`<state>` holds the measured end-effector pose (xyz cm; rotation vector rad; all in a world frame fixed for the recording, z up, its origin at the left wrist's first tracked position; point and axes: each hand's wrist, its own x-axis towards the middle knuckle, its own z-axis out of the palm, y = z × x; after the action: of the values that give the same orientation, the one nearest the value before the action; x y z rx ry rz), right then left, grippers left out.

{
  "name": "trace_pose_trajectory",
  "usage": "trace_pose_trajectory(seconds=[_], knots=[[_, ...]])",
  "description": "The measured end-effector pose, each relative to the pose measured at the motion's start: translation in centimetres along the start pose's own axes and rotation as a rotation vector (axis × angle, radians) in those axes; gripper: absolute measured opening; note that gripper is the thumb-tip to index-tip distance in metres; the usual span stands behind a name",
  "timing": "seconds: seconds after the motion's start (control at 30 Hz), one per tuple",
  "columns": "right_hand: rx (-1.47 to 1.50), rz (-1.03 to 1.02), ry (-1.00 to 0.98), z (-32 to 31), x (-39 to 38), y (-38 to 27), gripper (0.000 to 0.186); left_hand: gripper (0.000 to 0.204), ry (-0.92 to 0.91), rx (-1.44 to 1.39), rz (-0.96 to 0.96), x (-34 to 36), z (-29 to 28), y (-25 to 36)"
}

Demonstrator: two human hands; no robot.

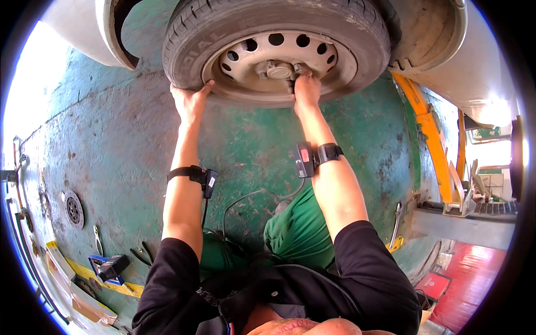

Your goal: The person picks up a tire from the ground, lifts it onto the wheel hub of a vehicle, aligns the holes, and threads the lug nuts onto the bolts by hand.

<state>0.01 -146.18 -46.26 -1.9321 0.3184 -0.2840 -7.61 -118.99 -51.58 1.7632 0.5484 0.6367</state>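
Observation:
A car wheel, a black tyre on a pale steel rim with round holes, stands at the top of the view within the wheel arch. My left hand grips the tyre's lower left edge, thumb on the sidewall; the other fingers are partly hidden under the tyre. Near the hub cap, my right hand has its fingers closed around a wheel nut, largely covered by the hand. More dark nuts show around the hub.
Pale car body panels flank the wheel. An orange lift arm stands at the right, with a wrench nearby. On the green floor at left lie a round perforated disc, pliers and a blue box.

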Motion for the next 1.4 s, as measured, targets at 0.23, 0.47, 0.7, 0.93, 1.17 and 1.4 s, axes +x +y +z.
trace_pose_trajectory(seconds=[0.23, 0.47, 0.7, 0.93, 1.17, 1.4], knots=[[-0.177, -0.164, 0.007, -0.1, -0.6, 0.2, 0.057, 0.105, 0.042, 0.084, -0.089, -0.5, 0.2, -0.7], [0.090, -0.060, 0.065, 0.5, -1.7, -2.0, 0.047, 0.092, 0.127, 0.171, 0.037, -0.5, 0.0, -0.3], [0.199, 0.101, -0.023, -0.1, -0.6, -0.5, 0.043, 0.097, 0.123, 0.179, 0.080, -0.3, 0.0, -0.5], [0.030, 0.078, -0.030, -0.3, 0.2, 0.1, 0.041, 0.098, 0.112, 0.166, 0.087, -0.3, -0.1, -1.0], [0.333, 0.293, -0.119, -0.5, -3.5, -3.6, 0.027, 0.100, 0.125, 0.174, 0.079, -0.6, -0.1, -1.0], [0.783, 0.501, -0.411, 1.7, -4.4, -5.0, 0.017, 0.101, 0.103, 0.137, 0.075, -0.8, 0.3, -0.9]])
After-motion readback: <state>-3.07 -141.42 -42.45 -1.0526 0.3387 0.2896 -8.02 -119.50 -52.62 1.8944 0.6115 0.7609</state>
